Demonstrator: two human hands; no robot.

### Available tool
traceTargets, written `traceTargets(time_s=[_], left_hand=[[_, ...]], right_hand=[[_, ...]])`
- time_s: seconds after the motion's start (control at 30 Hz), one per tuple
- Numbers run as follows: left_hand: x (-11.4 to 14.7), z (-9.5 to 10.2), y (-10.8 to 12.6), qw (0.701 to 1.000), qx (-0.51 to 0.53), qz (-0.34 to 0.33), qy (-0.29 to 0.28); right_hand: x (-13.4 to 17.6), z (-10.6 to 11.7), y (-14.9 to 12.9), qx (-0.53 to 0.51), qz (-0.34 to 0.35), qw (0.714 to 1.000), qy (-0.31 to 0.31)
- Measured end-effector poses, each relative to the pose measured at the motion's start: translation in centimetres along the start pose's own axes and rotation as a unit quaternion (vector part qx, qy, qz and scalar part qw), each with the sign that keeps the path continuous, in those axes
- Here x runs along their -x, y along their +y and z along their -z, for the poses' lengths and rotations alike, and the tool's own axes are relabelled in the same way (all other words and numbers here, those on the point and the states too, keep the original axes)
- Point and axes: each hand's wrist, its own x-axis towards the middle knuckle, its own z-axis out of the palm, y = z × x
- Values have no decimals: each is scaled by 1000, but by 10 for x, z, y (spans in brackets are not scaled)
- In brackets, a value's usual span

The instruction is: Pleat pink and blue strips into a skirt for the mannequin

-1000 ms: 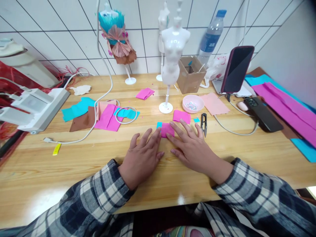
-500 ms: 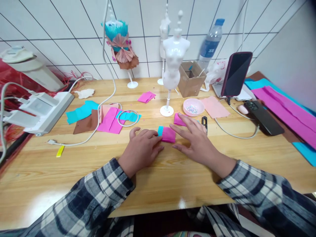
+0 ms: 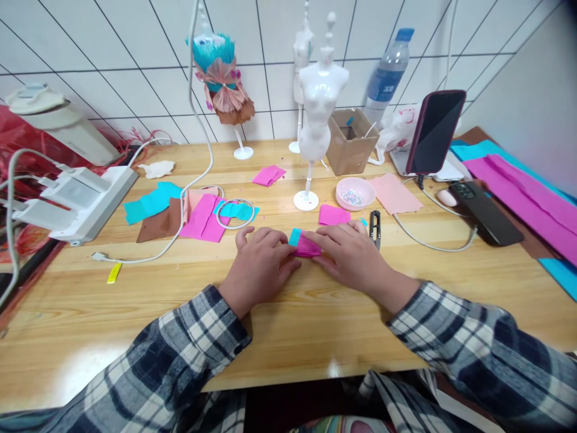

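Observation:
Between both hands lies a small folded piece of magenta crepe paper (image 3: 308, 245) with a turquoise strip (image 3: 295, 237) along its left end. My left hand (image 3: 261, 261) pinches the paper's left side, fingertips by the turquoise strip. At the right edge, my right hand (image 3: 349, 252) closes its thumb and fingers on the magenta part. Just beyond the right hand is another folded magenta paper piece (image 3: 334, 214). A pair of black thread snips (image 3: 375, 227) lies right of that hand, its lower end partly hidden.
A white mannequin (image 3: 314, 114) stands behind the hands, near a pink bowl of beads (image 3: 356, 193) and a cardboard box (image 3: 352, 141). Paper scraps (image 3: 157, 222) and a white cable (image 3: 148, 261) lie left. Phones (image 3: 487, 213) and long paper strips (image 3: 532, 198) occupy the right.
My right hand has moved left and its spread fingers have closed onto the magenta paper's right edge. My left hand stays at the left side. The view has shifted slightly.

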Motion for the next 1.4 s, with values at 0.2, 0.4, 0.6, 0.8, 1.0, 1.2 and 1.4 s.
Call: traceTargets(time_s=[0.2, 0.4, 0.6, 0.8, 1.0, 1.2, 1.4], left_hand=[[-1, -3, 2, 1000, -12, -3, 23], [-2, -5, 2, 999, -27, -11, 37], [-2, -4, 4, 997, -50, -18, 47], [-1, -2, 0, 998, -31, -17, 51], [-1, -1, -3, 997, -15, -17, 75], [-1, 0, -1, 997, 3, -13, 70], [1, 0, -5, 998, 21, -5, 55]], right_hand=[[1, -4, 0, 2, -12, 1000, 11], [1, -3, -3, 15, 3, 999, 33], [0, -2, -4, 69, 39, 996, 28], [2, -1, -2, 37, 27, 998, 42], [3, 1, -2, -10, -3, 999, 47], [3, 2, 2, -44, -28, 998, 24], [2, 4, 5, -49, -31, 998, 7]])
